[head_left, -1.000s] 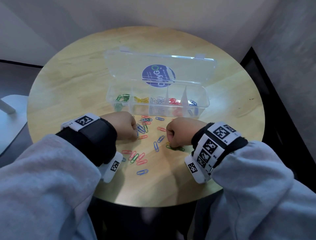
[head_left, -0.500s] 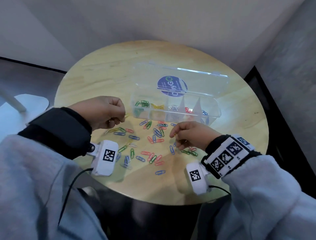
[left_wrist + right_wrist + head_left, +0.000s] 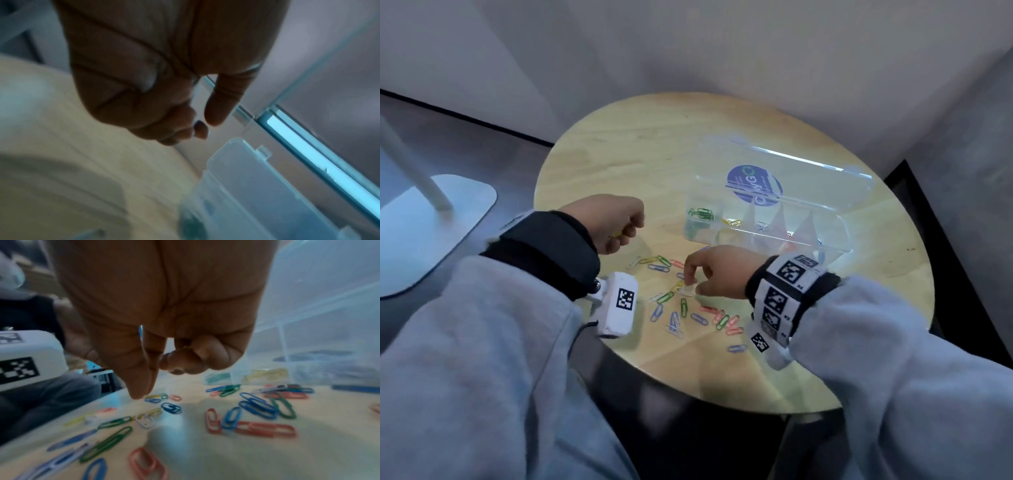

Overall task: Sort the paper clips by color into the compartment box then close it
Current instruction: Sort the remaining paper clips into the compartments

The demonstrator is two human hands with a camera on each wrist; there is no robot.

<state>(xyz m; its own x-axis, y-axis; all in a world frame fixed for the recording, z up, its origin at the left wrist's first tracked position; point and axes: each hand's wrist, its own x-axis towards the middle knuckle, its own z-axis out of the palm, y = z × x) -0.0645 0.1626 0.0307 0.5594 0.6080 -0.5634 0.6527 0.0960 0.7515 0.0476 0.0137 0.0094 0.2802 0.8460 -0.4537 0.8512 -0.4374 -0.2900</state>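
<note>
The clear compartment box (image 3: 835,251) stands at the back right of the round wooden table (image 3: 626,157), its lid (image 3: 808,178) open and leaning back. Green clips (image 3: 700,213), yellow clips (image 3: 732,222), white ones and red ones lie in separate compartments. Several loose clips (image 3: 688,310) of mixed colours are scattered in front of the box. My left hand (image 3: 616,219) is raised left of the box, fingers curled round a yellow clip (image 3: 615,235). My right hand (image 3: 709,270) hovers over the pile, thumb and forefinger tips (image 3: 137,392) pointing down. A bit of yellow (image 3: 186,347) shows under its curled fingers.
A white stand with a flat base (image 3: 431,222) is on the floor to the left. A grey wall runs close behind the table. The box (image 3: 246,186) lies just ahead and right of my left hand. The table's near edge (image 3: 722,397) is close to my body.
My left hand has lifted off the pile and gone left and up with a yellow clip. My right hand has moved left over the clips and lowered its fingertips. The head view has swung left.
</note>
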